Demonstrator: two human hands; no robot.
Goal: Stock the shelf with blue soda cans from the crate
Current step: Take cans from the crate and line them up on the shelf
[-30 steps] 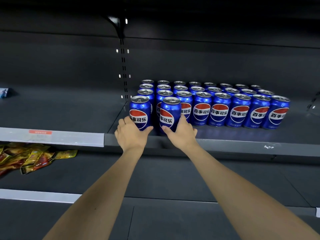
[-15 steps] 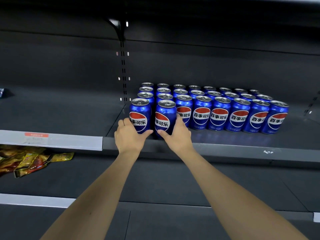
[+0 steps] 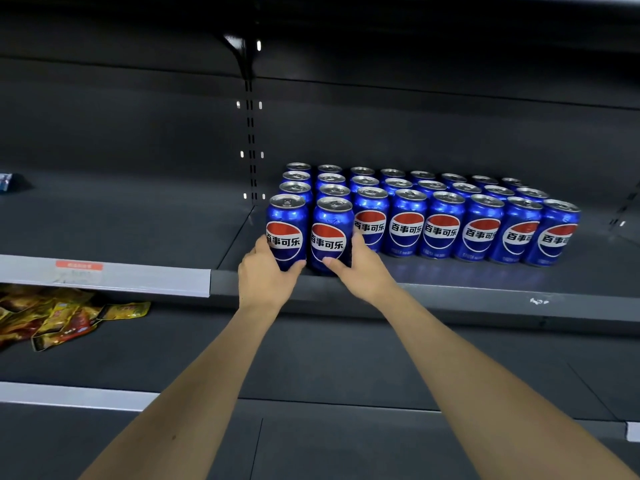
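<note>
already some three dozen pepsi cans [image 3: 443, 226] fill the shelf [image 3: 485, 292], the left hand [image 3: 266, 275] and right hand [image 3: 360, 268] each curled round a front-row can, the crate unseen, so remaining stock is probably unknowable.

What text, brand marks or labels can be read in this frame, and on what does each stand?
"百事可乐": white band of the red-white-blue logo on the front-row blue soda cans, including the two held by the left hand and right hand.
Orange shelf-edge tag: print blurred, unreadable.
Snack packets on the lower shelf: print too small to read.
</note>
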